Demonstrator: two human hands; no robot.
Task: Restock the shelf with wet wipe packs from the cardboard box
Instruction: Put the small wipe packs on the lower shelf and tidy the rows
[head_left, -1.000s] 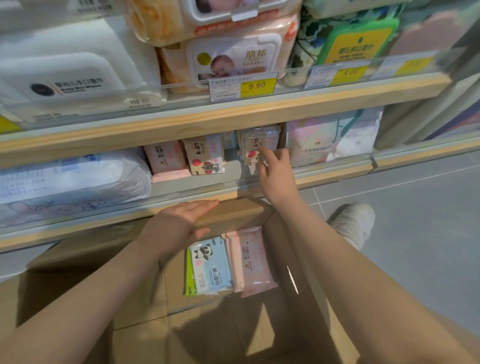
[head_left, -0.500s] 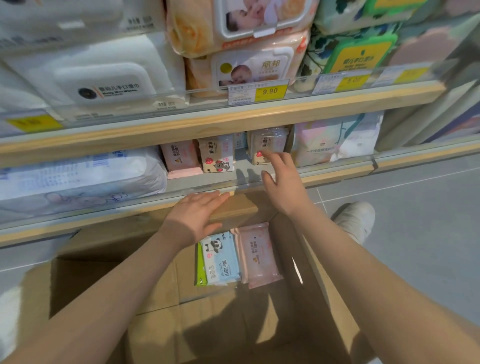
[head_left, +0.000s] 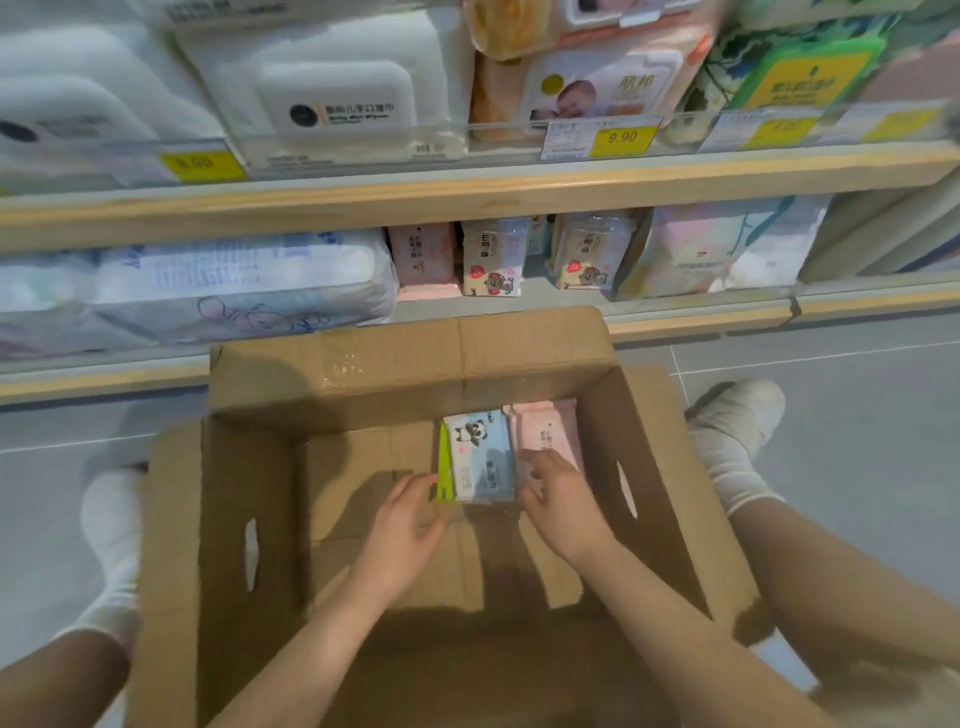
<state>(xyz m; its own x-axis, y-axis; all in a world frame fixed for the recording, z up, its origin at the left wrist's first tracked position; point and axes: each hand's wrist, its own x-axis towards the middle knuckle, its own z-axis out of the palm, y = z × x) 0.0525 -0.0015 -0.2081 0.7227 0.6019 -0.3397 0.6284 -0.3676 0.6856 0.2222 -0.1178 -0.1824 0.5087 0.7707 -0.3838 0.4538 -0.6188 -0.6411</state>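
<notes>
Hands flanked the panda-print pack (head_left: 482, 457) at frame centre, its long axis pointing toward the shelf (head_left: 467, 200), left hand (head_left: 410, 519) and right hand (head_left: 558, 496) with loosely spread fingers touching opposite edges.

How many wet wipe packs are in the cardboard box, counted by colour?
Green-edged pack: 1
Light blue panda pack: 1
Pink pack: 1
Total: 3, standing side by side against the far wall of the cardboard box. Any further pack behind the hands cannot be seen.
</notes>
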